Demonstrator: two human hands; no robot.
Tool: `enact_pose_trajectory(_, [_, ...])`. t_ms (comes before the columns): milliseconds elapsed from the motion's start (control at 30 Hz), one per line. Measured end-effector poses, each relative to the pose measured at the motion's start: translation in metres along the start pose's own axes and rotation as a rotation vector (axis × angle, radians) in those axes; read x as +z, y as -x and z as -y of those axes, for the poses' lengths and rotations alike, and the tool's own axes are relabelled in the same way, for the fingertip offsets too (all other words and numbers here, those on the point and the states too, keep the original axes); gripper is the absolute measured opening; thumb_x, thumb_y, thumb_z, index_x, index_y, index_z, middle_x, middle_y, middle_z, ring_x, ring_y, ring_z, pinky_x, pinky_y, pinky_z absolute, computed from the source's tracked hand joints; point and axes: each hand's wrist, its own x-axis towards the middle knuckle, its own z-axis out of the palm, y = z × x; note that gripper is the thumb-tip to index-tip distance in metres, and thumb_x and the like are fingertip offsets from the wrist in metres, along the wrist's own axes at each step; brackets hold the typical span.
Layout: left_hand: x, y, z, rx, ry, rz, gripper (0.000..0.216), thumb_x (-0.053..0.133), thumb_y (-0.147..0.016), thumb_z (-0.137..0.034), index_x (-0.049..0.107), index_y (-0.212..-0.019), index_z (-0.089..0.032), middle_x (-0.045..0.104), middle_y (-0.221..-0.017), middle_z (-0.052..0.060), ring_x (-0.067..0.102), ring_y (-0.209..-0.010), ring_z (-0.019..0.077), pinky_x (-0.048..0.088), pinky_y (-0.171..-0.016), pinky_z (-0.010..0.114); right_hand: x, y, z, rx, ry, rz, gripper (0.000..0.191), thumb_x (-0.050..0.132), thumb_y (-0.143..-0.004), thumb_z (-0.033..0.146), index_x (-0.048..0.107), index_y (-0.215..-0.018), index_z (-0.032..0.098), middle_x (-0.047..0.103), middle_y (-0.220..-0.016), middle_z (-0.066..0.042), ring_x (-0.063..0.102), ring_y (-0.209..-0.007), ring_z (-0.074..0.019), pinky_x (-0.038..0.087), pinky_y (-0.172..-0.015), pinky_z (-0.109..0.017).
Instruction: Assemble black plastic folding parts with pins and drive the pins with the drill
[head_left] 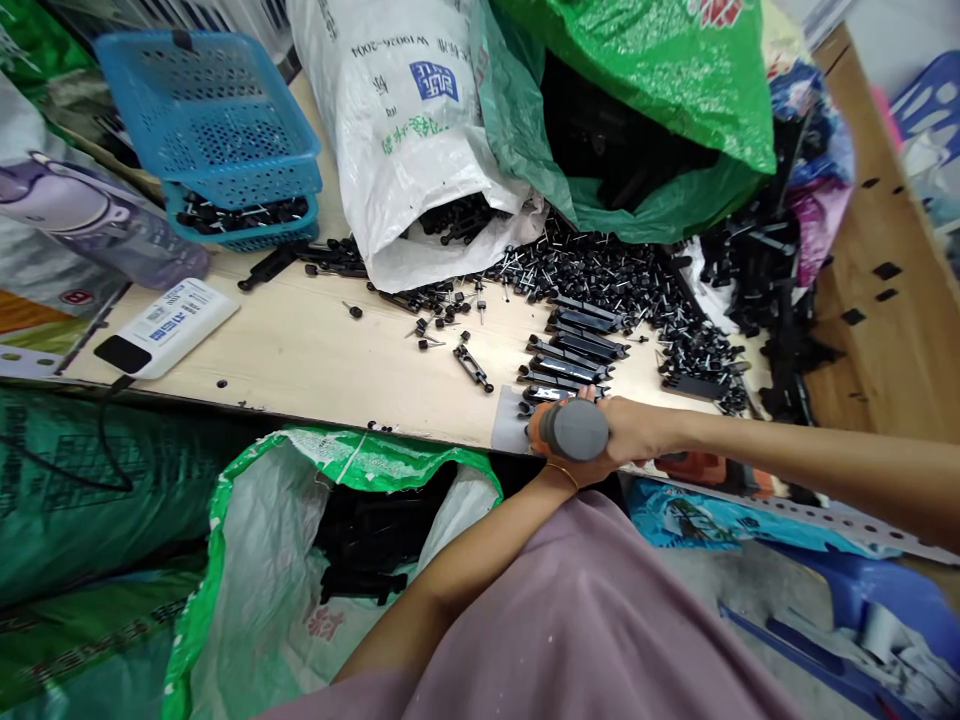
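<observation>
An orange and grey power screwdriver is at the front edge of the workbench, seen from its rounded grey rear end. My right hand is closed around it. My left hand, with a thin band at the wrist, is just below the tool; its fingers are hidden. Right beyond the hands lies a row of several slim black plastic parts. The nearest ones are partly covered by the tool. A loose black link-shaped part lies left of the row. The tool's tip cannot be seen.
A heap of black-headed screws spreads behind the row. White and green sacks stand at the back. Left are blue baskets, a bottle and a white device. An open green-rimmed sack hangs below the bench edge.
</observation>
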Motion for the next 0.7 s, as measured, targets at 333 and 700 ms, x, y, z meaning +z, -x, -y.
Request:
enact_pose_trajectory(333, [-0.027,-0.012,0.002,0.069,-0.148,0.072,0.08,0.049,-0.079,-0.056,0.03,-0.141,-0.009,0.027,-0.148,0.018,0.02,-0.138,0.0361,0.014,-0.113,0.054,-0.032,0.027,-0.052,-0.002,-0.26,-0.045,0.022,0.064,-0.061,0.026,0.057,-0.077,0.013,0.052,-0.052,0.002,0.047,-0.042,-0.0096,0.037,-0.038,-0.02])
enact_pose_trajectory(700, [-0.033,-0.174,0.051,-0.014,-0.328,0.104,0.059,0.031,-0.091,-0.029,0.019,-0.145,-0.01,0.014,-0.154,0.011,0.008,-0.143,0.024,0.007,-0.116,0.043,-0.122,-0.003,-0.132,0.107,-0.483,-0.413,0.027,0.065,-0.06,0.023,0.056,-0.083,0.015,0.057,-0.068,0.0,0.047,-0.05,-0.0086,0.04,-0.041,-0.02])
